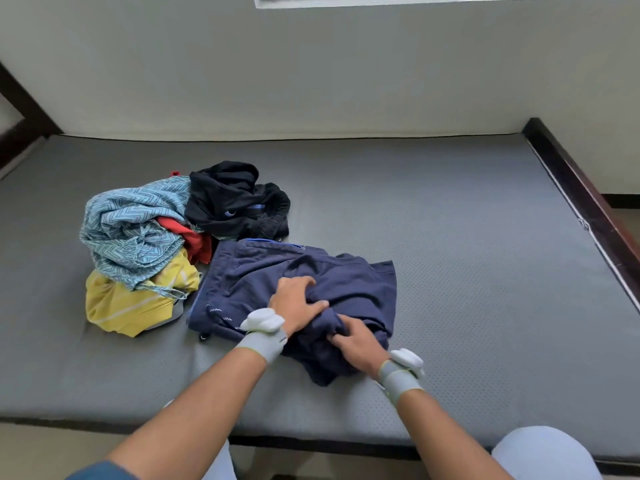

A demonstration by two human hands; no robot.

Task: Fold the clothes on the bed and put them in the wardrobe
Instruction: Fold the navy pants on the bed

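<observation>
Right hand point(360, 344) and left hand point(298, 303) each grip bunched cloth of the crumpled navy-blue fabric garment point(311, 271), likely gathering it for a fold.
It lies near the grey mattress point(485, 237) front edge; beyond it, just left, waits the unfolded pile of mixed clothes point(156, 237).

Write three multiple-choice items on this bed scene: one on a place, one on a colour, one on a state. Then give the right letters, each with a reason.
1. Where does the pile of unfolded clothes lie relative to the navy garment?
A. To its left
B. To its right
C. On top of it

2. What colour is the garment at the pile's near bottom?
A. White
B. Yellow
C. Purple

3. What are the hands doing?
A. Both hang idle
B. Both grip the navy garment
C. One holds a hanger

Answers:
1 A: the pile sits on the mattress left of the navy garment.
2 B: the yellow garment lies lowest and nearest.
3 B: left hand and right hand clutch its bunched cloth.
</observation>
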